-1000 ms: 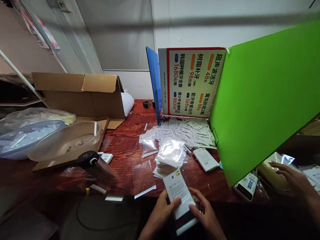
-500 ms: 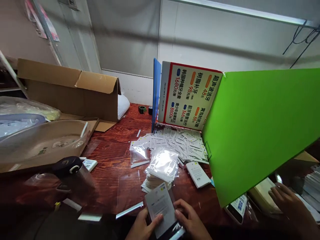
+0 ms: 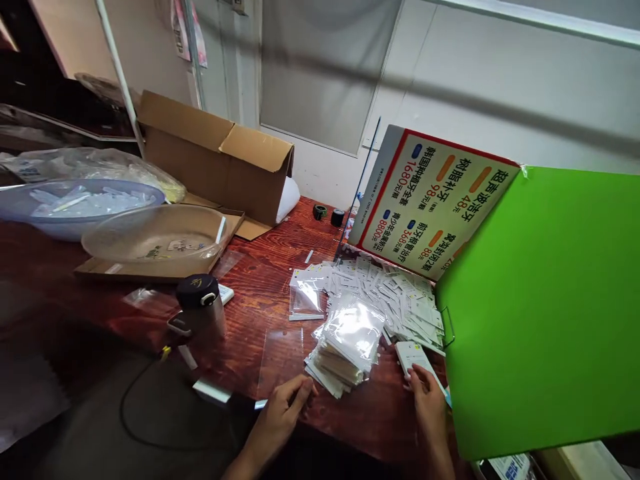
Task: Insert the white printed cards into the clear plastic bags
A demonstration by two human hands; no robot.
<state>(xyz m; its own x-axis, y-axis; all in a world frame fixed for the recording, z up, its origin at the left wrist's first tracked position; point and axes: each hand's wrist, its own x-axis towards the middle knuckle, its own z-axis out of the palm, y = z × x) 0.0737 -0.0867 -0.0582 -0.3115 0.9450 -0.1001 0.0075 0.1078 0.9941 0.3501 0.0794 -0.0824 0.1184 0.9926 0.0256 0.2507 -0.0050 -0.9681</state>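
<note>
My left hand, its fingers curled and thumb pressed to the forefinger, rests at the near side of the table with nothing visible in it. Just beyond it lies a flat clear plastic bag. My right hand pinches at the near end of a small stack of white printed cards; its fingers cover part of the stack. Between the hands is a pile of bagged cards with shiny clear film on top. Behind it, many loose white cards spread against the boards.
A green board and a printed price sign stand up at the right. A dark-lidded tumbler, a shallow translucent basin, a blue basin and a cardboard box occupy the left. Tape rolls sit at the back.
Both hands have let go of the card and its bag, which now seems to lie with the pile. My right hand has moved right to the card stack. The view has turned left.
</note>
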